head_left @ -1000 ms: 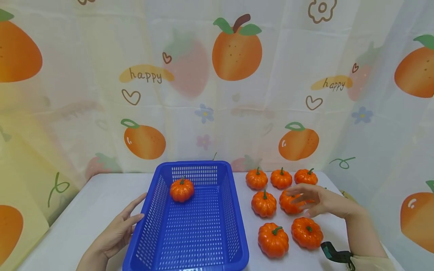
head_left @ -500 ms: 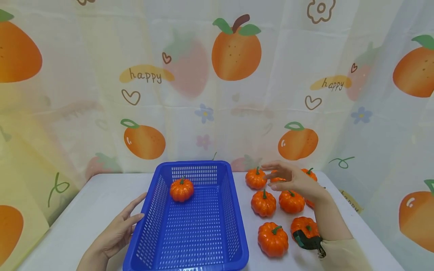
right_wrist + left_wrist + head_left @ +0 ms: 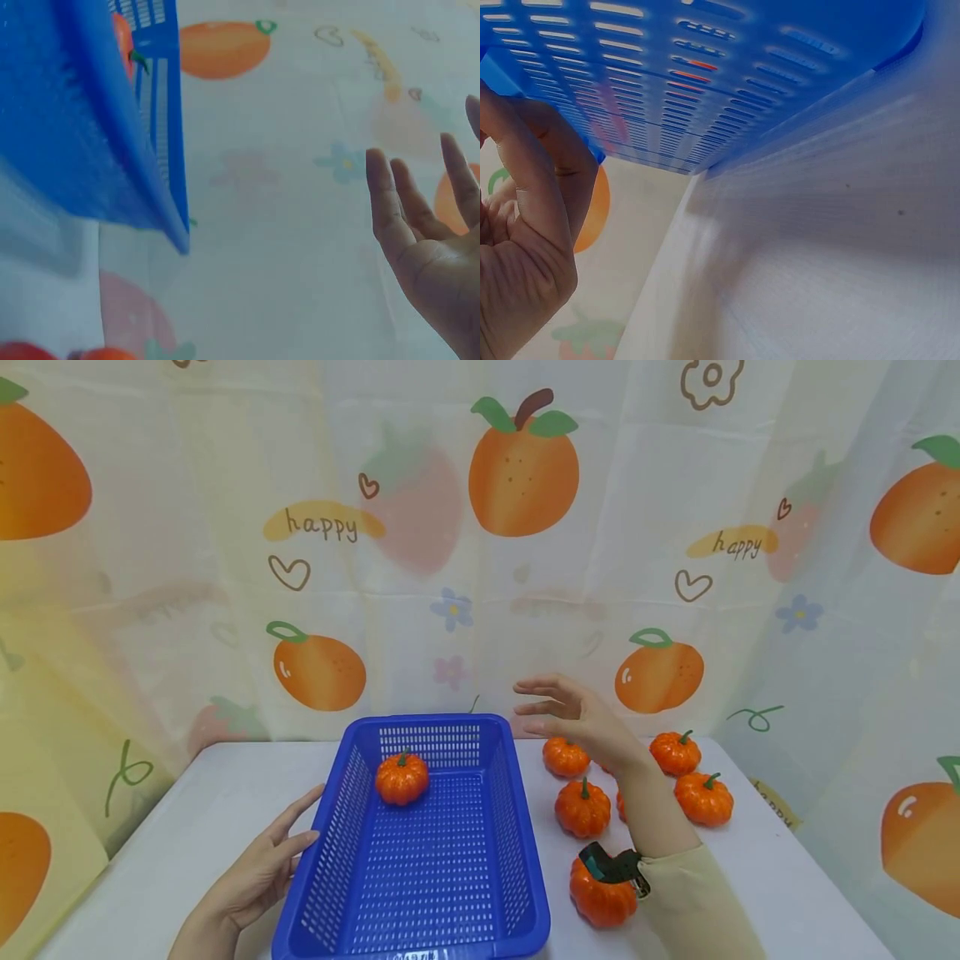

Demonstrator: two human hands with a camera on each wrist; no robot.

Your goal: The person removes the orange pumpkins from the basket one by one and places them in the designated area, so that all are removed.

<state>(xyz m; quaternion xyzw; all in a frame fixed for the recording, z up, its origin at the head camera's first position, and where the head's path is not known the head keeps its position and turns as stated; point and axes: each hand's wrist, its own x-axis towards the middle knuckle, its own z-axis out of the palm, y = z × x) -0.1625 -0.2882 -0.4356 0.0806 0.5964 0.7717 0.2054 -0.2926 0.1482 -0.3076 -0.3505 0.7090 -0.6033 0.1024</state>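
Observation:
A blue plastic basket stands on the table, with one orange toy pumpkin in its far left part. My left hand touches the basket's left rim with index finger and thumb, the index finger fairly straight. Raised above the table's back, right of the basket, my right hand holds nothing, its fingers loosely spread. Below it and its forearm lie several more pumpkins, including a back one, a middle one and a front one. The forearm hides some of them wholly or partly.
The white table ends at a fruit-printed curtain behind. Farther right lie two pumpkins, one at the back and another nearer. A dark device hangs at my right wrist.
My right hand has risen and moved left and back, away from the right-hand pumpkins. My left hand, the basket and the pumpkin in it have stayed in place.

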